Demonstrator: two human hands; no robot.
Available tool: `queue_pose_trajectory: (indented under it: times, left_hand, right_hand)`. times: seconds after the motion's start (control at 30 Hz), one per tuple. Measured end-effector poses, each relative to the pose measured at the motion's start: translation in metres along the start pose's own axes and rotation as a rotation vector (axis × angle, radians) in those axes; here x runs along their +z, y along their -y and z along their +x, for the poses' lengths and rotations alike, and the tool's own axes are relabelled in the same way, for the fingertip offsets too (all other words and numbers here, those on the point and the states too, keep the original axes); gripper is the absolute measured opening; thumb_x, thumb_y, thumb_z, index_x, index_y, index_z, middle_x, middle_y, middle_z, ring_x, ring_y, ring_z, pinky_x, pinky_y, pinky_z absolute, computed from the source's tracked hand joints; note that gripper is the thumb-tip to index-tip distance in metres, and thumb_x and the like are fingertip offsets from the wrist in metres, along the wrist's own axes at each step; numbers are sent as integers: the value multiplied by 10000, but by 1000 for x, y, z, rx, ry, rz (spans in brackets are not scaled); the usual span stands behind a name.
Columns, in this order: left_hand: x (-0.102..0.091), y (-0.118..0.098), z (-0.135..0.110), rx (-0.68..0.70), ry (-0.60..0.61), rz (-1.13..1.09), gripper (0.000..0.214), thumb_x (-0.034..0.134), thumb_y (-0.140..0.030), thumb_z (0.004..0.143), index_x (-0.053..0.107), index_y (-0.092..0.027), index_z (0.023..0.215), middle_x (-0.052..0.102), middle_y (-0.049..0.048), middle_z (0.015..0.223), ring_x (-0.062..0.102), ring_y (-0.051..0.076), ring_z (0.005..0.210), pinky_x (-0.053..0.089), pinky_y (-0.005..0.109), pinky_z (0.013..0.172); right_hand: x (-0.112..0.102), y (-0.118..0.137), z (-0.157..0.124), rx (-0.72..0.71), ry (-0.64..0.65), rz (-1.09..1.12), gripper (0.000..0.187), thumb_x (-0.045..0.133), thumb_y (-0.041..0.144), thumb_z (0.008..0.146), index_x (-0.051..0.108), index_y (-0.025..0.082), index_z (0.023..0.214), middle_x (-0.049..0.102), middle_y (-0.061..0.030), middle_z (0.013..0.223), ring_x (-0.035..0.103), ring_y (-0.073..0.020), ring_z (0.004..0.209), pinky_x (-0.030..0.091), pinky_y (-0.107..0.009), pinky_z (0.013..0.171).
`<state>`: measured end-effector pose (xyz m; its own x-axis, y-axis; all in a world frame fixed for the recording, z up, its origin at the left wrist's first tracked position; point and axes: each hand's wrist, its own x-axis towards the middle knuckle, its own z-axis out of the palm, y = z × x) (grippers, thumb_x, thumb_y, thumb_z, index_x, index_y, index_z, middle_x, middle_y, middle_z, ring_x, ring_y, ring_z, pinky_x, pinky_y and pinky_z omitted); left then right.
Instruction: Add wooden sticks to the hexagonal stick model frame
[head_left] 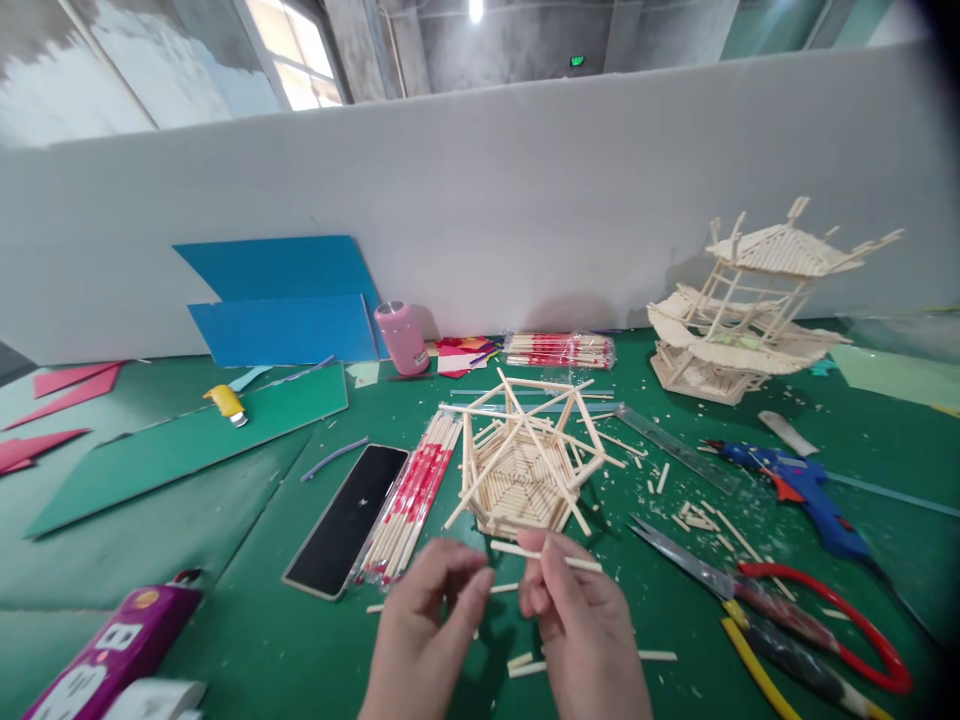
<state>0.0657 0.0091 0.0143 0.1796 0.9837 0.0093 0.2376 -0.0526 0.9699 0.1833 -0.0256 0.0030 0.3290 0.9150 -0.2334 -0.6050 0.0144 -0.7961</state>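
Observation:
My right hand [581, 620] pinches a short pale wooden stick [587, 564] between thumb and fingers, the stick lying roughly level. Beside it, my left hand [427, 625] is curled closed with thumb near fingertips; whatever it may hold is hidden. A stick [504, 588] shows on the table between the hands and seems to pass behind the left one. Just beyond my hands stands a small open framework of wooden sticks [517, 485], with a polygonal layered base and crossed sticks on top. Short stick pieces [527, 668] lie near my right wrist.
Right: scissors [694, 560], yellow-handled pliers [757, 665], blue glue gun [814, 490], stick pavilion [742, 340]. Left: phone [349, 520], bagged sticks [412, 490], yellow cutter [226, 403], purple case [120, 640]. Behind: pink bottle [403, 338], another stick pack [559, 350], white partition [525, 200].

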Motion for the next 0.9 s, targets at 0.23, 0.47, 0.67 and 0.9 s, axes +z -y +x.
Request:
queue_pose_trajectory:
  times: [0.23,0.47,0.67,0.9]
  left_hand:
    - [38,-19,-23,-394,101,-548,322,680,-418,684,704,-195,914,540,-15,515,416,75,450,354,186,441]
    - [42,-42,-14,-366,38,-717,240,711,-388,663,701,-169,760,565,-15,539,438,54,463,348,159,460]
    - [41,-38,-15,-349,63,-606,239,633,-395,742,654,-157,741,541,-19,552,431,64,489,330,168,471]
    - [51,-23,-20,-371,247,-579,315,507,-423,827,611,-141,732,529,-25,469,457,61,408,319,184,469]
  right_hand:
    - [-6,7,-16,77,28,93,249,671,430,684,682,182,700,522,14,510,406,-71,440,307,-194,435]
    - [-69,53,-14,-66,-247,-233,288,632,478,696,673,219,814,494,24,538,424,-97,502,344,-224,490]
    - [-183,146,23,-413,-662,-1418,367,573,314,748,574,195,1096,609,-93,968,566,-171,781,413,-268,644]
    - [-249,161,88,-234,-625,-1528,271,714,164,501,631,120,755,622,-159,777,581,-222,695,382,-337,649]
